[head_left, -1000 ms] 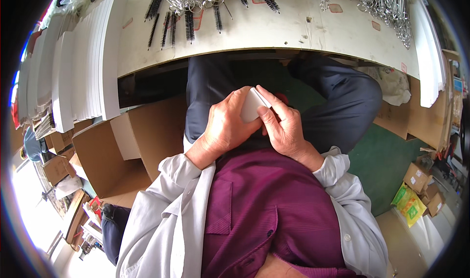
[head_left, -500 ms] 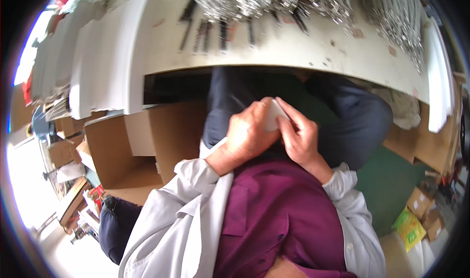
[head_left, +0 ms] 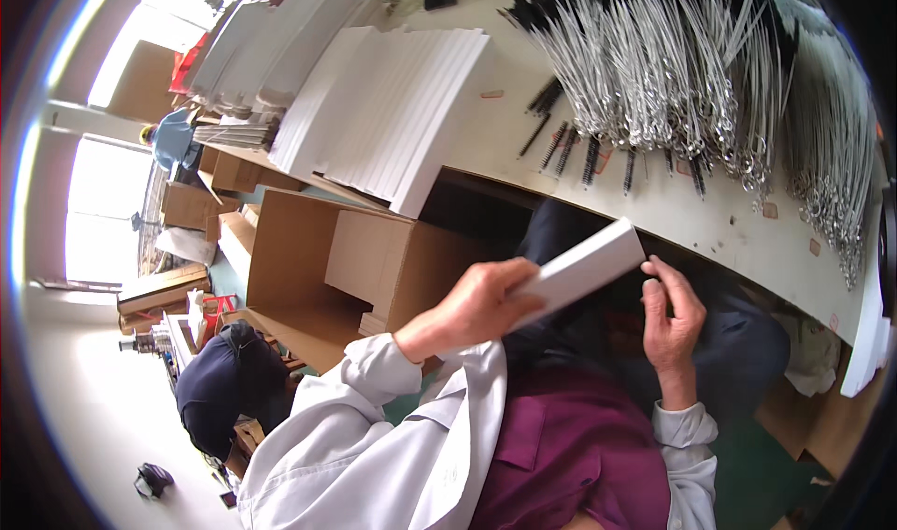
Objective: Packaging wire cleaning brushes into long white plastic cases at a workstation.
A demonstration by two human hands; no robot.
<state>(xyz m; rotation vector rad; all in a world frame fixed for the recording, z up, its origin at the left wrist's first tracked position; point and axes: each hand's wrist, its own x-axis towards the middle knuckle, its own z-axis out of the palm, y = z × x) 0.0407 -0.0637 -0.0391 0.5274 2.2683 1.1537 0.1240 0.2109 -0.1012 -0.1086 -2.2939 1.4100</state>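
Note:
My left hand [head_left: 486, 304] is wrapped round a long, narrow white box [head_left: 593, 264], thumb on the near side. The box tilts up toward the right, over my lap. Just past its raised end is my right hand [head_left: 675, 320], with nothing in it and the fingers bent but parted. On the table to the left stands a row of similar white boxes [head_left: 392, 110], packed side by side. An open cardboard carton [head_left: 299, 250] stands below them, left of my left hand, with some white pieces inside.
Bundles of wire-handled brushes [head_left: 654, 72] with looped ends cover the far right of the table [head_left: 523, 63]. A few black-bristled brushes [head_left: 590, 159] lie near its front edge. Another person's dark cap [head_left: 234, 381] shows at lower left. White boxes [head_left: 869, 343] stand at the right.
The white box, earlier between both hands, is now in my left hand alone, and my right hand has come off it. The view has swung left, showing more of the carton.

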